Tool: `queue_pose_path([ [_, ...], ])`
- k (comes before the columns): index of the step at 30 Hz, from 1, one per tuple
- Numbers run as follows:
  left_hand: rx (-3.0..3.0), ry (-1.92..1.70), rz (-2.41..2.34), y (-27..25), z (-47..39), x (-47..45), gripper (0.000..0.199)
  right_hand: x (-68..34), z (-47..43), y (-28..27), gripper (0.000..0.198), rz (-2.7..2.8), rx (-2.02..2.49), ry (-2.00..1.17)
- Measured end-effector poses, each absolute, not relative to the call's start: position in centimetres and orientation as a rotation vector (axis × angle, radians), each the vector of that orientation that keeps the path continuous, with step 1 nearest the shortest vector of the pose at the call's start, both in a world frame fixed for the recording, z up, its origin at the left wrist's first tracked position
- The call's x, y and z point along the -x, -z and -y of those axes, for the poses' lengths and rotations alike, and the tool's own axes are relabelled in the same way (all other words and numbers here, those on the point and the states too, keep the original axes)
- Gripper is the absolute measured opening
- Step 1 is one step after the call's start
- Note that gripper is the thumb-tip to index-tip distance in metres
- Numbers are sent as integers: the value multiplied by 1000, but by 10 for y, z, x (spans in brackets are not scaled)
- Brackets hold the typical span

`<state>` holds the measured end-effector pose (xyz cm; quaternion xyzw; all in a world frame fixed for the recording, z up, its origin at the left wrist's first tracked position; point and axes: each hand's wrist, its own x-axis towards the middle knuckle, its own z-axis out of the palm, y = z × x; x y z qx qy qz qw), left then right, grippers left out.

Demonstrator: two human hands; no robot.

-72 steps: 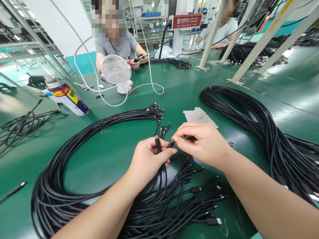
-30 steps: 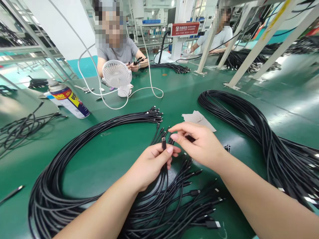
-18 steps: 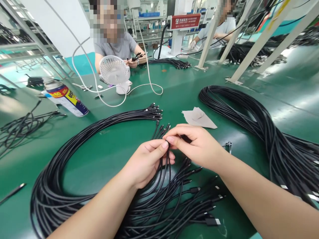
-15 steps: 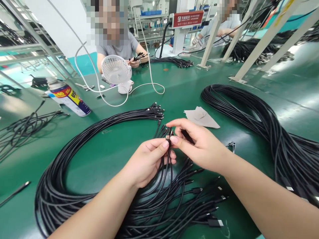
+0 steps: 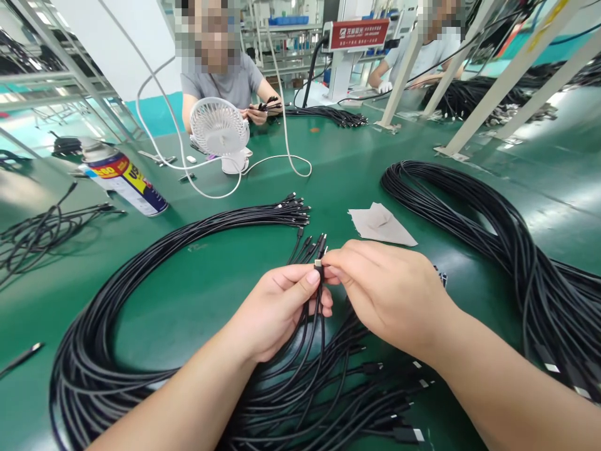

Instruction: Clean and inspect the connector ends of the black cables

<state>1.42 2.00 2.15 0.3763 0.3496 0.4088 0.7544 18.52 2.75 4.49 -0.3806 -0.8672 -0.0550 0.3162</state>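
My left hand (image 5: 282,307) is closed around several black USB cables, their plug ends pointing up. One USB plug (image 5: 318,268) with a metal tip rests against the left thumb. At the same plugs my right hand (image 5: 385,294) has its fingertips pinched together, touching or nearly touching the plug; the back of the hand hides what is between them. Below both hands spreads a bundle of black cables (image 5: 300,394) with loose plug ends. The bundle curves round on the left, and its other cable ends (image 5: 295,210) lie just beyond my hands.
A second thick cable bundle (image 5: 498,219) lies at the right. Beyond my hands is a grey-white cloth (image 5: 380,224). A spray can (image 5: 124,178) and a small white fan (image 5: 220,128) with a looping cord stand at the left. Opposite, a person (image 5: 220,81) holds cable ends.
My right hand has turned and lowered slightly, its raised index finger now folded in to a pinch at the plugs. My left hand keeps its hold. The view has shifted a little.
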Motion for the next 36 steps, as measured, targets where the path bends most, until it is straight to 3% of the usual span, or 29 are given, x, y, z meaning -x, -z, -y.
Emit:
queue_pose_path([
  [14, -884, -900, -854, -23, -21, -16, 31, -185, -29, -41, 25, 2269, 946, 319],
  [36, -930, -867, -922, -21, -23, -15, 30, -190, -26, -46, 25, 2345, 954, 318],
])
